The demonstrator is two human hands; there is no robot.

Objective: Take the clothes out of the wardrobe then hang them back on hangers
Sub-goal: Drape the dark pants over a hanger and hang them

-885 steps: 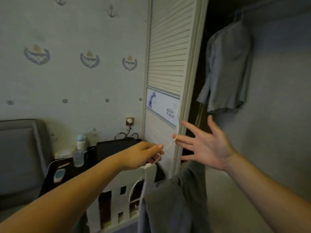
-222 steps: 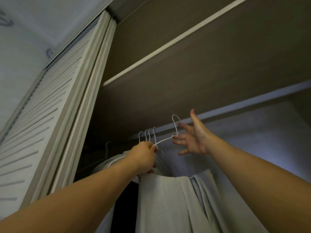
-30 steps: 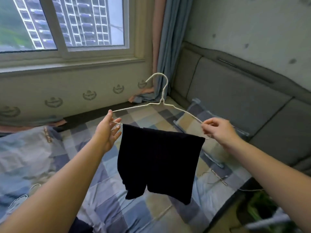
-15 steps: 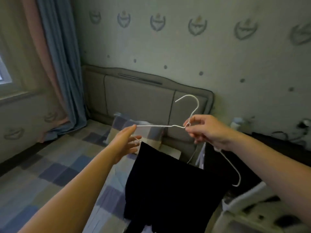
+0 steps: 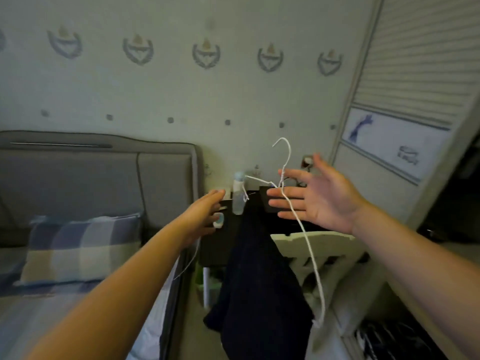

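Note:
A white wire hanger (image 5: 298, 224) hangs tilted in front of me, hook up, with one arm slanting down to the right. A dark garment (image 5: 259, 294) is draped over it and falls toward the floor. My right hand (image 5: 319, 201) is spread with straight fingers, palm facing left; the hanger's neck lies against its fingers. My left hand (image 5: 202, 214) reaches forward with fingers extended, just left of the hanger's bent left end and apart from it. The wardrobe's white louvred door (image 5: 415, 74) stands at the right.
A dark bedside table (image 5: 220, 245) holds a small bottle (image 5: 238, 201) straight ahead. A white cut-out panel (image 5: 319, 245) stands below my right hand. The bed, with a checked pillow (image 5: 78, 248) and grey headboard (image 5: 91, 183), fills the left.
I have turned right from the bed toward the wardrobe. My right hand has let go its pinch on the hanger's neck and spread its fingers. The hanger has tilted steeper.

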